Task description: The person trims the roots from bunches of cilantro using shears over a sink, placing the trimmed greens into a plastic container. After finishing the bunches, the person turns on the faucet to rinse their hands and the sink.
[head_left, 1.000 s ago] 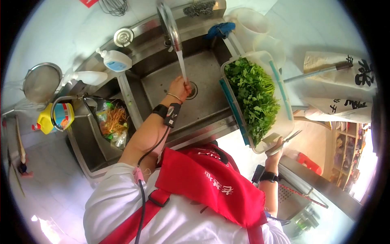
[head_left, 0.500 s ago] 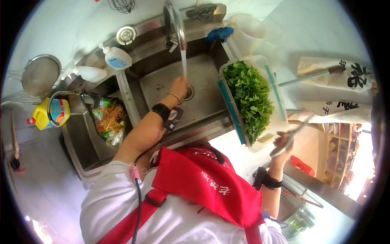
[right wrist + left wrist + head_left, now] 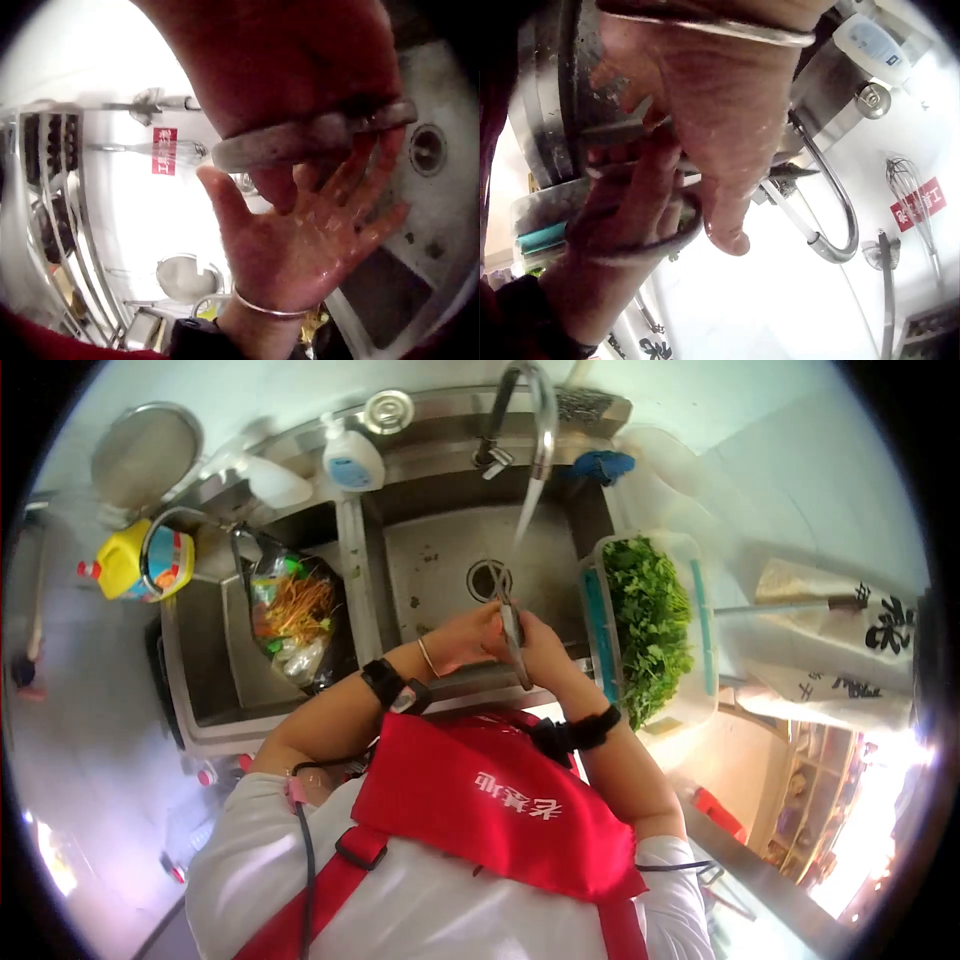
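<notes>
Both hands are together over the front of the right sink basin (image 3: 430, 540). My right hand (image 3: 550, 655) grips a pair of metal scissors (image 3: 512, 632), blades pointing toward the drain. In the left wrist view one looped handle (image 3: 656, 247) curves past the right hand's fingers. My left hand (image 3: 462, 642) is right beside the scissors. From the right wrist view its wet palm (image 3: 292, 244) faces up with the fingers spread, just under the scissors. Water (image 3: 528, 510) runs from the curved tap (image 3: 546, 430) behind the hands.
A clear plastic box (image 3: 708, 690) of leafy green herbs (image 3: 645, 620) stands at the basin's right. The left basin holds a bag (image 3: 300, 615) of roots and scraps. A soap bottle (image 3: 352, 460), a spray bottle (image 3: 275, 482) and a yellow jug (image 3: 125, 565) line the left and back.
My right hand has brought the scissors from beyond the box to over the basin, meeting the left hand. The left hand has come back from under the running water.
</notes>
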### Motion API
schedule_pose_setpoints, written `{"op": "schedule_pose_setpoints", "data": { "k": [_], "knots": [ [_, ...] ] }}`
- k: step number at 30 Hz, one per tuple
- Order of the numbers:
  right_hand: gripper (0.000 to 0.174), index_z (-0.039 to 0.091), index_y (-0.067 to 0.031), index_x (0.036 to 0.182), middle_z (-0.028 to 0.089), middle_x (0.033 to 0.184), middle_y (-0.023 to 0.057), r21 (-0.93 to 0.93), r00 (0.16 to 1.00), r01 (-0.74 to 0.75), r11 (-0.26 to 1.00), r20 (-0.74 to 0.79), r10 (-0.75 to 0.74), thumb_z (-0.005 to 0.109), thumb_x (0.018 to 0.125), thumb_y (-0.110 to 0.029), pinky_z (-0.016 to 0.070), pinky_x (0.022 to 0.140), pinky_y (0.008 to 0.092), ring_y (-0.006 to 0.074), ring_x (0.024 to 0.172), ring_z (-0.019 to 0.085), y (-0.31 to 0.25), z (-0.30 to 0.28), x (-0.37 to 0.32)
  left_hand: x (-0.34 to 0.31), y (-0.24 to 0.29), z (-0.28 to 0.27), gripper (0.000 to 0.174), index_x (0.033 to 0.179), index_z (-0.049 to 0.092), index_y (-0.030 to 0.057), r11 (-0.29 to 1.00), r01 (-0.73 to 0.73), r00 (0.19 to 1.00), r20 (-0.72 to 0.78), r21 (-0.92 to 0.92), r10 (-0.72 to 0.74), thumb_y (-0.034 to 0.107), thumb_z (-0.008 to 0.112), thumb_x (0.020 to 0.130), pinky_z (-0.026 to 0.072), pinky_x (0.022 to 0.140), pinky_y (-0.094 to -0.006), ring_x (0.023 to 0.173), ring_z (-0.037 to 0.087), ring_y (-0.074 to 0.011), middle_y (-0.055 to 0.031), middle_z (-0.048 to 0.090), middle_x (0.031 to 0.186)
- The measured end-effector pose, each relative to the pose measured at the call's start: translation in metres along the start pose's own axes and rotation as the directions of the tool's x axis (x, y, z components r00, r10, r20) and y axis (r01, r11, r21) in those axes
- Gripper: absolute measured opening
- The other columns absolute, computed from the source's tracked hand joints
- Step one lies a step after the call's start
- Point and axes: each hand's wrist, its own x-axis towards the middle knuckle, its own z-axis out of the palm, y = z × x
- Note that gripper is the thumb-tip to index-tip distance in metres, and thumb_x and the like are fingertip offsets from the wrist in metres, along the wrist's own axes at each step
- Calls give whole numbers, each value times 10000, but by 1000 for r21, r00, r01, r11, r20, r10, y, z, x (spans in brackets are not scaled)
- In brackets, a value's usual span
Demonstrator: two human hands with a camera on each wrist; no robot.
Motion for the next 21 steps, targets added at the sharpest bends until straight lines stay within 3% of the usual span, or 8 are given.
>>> {"op": "schedule_pose_setpoints", "data": {
  "k": [2,4,6,11,13,15,19,21],
  "knots": [
    [610,512,24,1161,566,1112,253,-85,994,112,990,27,-110,705,748,-382,450,841,368,350,1012,576,9,24,26,-14,-1,5,530,1314,370,132,999,-17,975,-224,-27,10,378,561,885,447,865,-360,1095,485,-181,-60,513,1122],
    [572,485,22,1199,569,1133,218,-192,993,100,976,88,-84,655,800,-350,455,841,348,312,994,585,-3,26,32,-19,-2,-11,529,1285,389,136,998,-57,965,-256,3,56,415,567,872,453,856,-373,1068,501,-183,-66,513,1110],
    [533,464,8,1227,585,1126,146,248,942,-27,968,330,-59,615,840,-326,467,811,317,249,970,592,-13,25,33,-20,-5,-26,532,1256,409,141,995,-93,953,-287,31,98,453,573,858,460,846,-386,1041,517,-185,-71,513,1099],
    [445,513,-32,1152,609,949,63,569,914,-338,750,387,119,597,861,-358,461,678,256,145,780,573,-9,29,44,-4,-12,-47,493,1125,474,101,986,151,821,-564,68,-87,526,506,877,460,840,-391,963,552,-197,-67,541,1050],
    [482,522,-50,1133,601,927,53,621,903,-391,679,402,153,592,855,-437,448,644,237,132,758,558,-1,33,37,3,-4,-39,485,1083,494,96,990,134,858,-505,48,-91,538,486,882,460,817,-376,930,550,-192,-63,549,1018],
    [705,492,-61,1195,562,962,43,869,920,-392,302,366,142,589,774,-618,408,602,225,134,783,533,8,32,27,3,14,-24,430,1023,546,79,994,107,917,-384,-13,-103,485,450,921,470,760,-355,873,544,-185,-60,570,944],
    [782,491,-96,1195,542,933,26,899,910,-396,185,358,207,508,739,-731,382,573,216,125,767,505,19,18,19,41,-8,-41,332,972,584,73,980,61,943,-310,-189,-119,377,454,947,482,711,-350,847,548,-178,-63,584,888],
    [773,494,-104,1183,521,891,17,934,937,-336,120,318,147,487,743,-740,376,567,219,109,716,465,24,15,19,59,-17,-44,266,928,597,54,982,16,905,-416,-186,-94,286,468,947,491,677,-344,801,560,-182,-71,592,851]
  ]
}}
